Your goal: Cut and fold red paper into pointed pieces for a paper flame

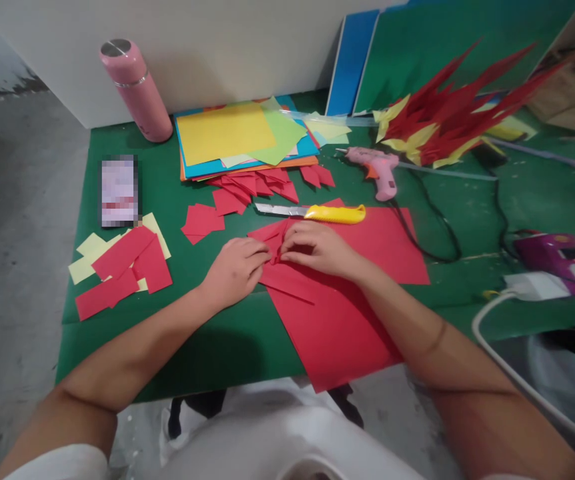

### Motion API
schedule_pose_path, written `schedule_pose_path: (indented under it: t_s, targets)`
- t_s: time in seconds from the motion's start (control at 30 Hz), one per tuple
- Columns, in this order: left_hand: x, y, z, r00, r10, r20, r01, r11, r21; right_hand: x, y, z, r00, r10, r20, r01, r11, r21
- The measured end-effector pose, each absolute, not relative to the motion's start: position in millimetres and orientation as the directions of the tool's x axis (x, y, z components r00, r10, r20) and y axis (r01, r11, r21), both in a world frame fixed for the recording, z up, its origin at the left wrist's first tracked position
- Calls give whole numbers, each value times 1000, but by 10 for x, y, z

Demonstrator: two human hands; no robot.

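My left hand [235, 270] and my right hand [315, 248] meet over a small red paper piece [273, 252] and pinch it between their fingertips. The piece lies on large red paper sheets [337, 320] that spread across the green table [217, 347] and hang over its front edge. A yellow-handled utility knife [317, 213] lies just beyond my hands, blade pointing left.
Cut red squares [202, 220] and folded red pieces [257, 183] lie behind. Red and yellow strips [122, 267] sit at left, near a phone [118, 191]. A colored paper stack [242, 137], pink bottle [135, 90], pink glue gun [375, 170], cables and a red-yellow paper spike bundle [447, 113] stand farther back.
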State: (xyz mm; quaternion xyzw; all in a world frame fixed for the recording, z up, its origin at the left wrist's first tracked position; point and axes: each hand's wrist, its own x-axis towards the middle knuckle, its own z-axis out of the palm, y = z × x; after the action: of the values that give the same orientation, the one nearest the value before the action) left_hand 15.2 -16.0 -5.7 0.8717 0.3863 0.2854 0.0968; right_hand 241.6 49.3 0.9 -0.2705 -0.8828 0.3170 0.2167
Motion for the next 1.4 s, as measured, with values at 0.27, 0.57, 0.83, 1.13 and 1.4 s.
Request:
schedule_pose_path:
  t_s: [0.27,0.57,0.83,1.13,1.4]
  targets:
    - [170,-182,-24,551,715,430,601,-698,390,2342,423,50,-709,683,176,432,618,-657]
    - [159,-194,-14,599,678,427,572,-735,365,2310,407,71,-687,707,169,461,603,-651]
    - [160,-204,-34,621,687,378,597,-727,340,2283,400,68,-680,713,170,464,598,-653]
    - [169,-215,-32,604,693,394,591,-721,362,2288,394,71,-672,723,157,472,583,-662]
    - [189,-227,-15,610,708,355,616,-706,349,2303,388,52,-632,768,105,447,472,-760]
